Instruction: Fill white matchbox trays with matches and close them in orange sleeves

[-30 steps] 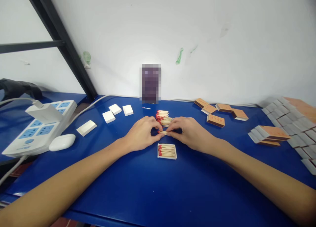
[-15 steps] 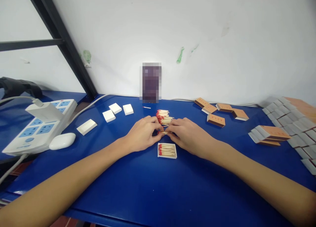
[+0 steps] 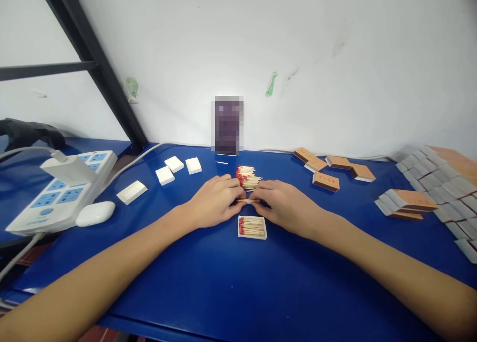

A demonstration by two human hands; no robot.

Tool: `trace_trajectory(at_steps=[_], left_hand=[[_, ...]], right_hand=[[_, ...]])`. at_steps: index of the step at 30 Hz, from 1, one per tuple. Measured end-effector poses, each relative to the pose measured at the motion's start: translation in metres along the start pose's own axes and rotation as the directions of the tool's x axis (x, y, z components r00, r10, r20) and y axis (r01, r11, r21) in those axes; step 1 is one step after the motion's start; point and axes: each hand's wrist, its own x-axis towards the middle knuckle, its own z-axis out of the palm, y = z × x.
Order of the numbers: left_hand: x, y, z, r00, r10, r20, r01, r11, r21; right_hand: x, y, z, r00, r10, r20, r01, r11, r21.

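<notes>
My left hand (image 3: 213, 201) and my right hand (image 3: 283, 203) meet at the middle of the blue table (image 3: 208, 277). Between their fingertips they pinch a small bundle of matches (image 3: 248, 200), held level just above the table. Right in front of the hands lies an open white matchbox tray (image 3: 252, 227) partly filled with red-tipped matches. Behind the hands is a loose pile of matches (image 3: 247, 176).
Three empty white trays (image 3: 178, 169) and a fourth (image 3: 131, 191) lie to the left, near a white earbud case (image 3: 95, 213) and a power strip (image 3: 55, 190). Orange matchbox sleeves (image 3: 330, 169) lie to the right, with stacked sleeves (image 3: 428, 188) at the far right. A single match (image 3: 221, 162) lies by the wall.
Both hands have drawn slightly closer together around the bundle of matches; the rest is unchanged.
</notes>
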Motion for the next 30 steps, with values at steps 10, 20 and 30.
trace_trajectory(at_steps=[10,20,30], left_hand=[[0.000,0.008,-0.002,0.995,-0.020,0.097,0.013,0.997,0.071],[0.001,0.013,-0.022,0.993,0.025,0.113,-0.032,0.997,0.064],[-0.006,0.025,-0.032,0.960,0.115,0.256,-0.016,0.933,-0.360]], right_hand=[[-0.001,0.001,0.003,1.000,0.003,-0.023,-0.002,0.997,0.082],[-0.001,-0.005,-0.019,0.998,0.059,-0.030,-0.050,0.968,0.247],[-0.016,-0.036,-0.042,0.908,0.175,0.381,-0.305,0.899,0.313]])
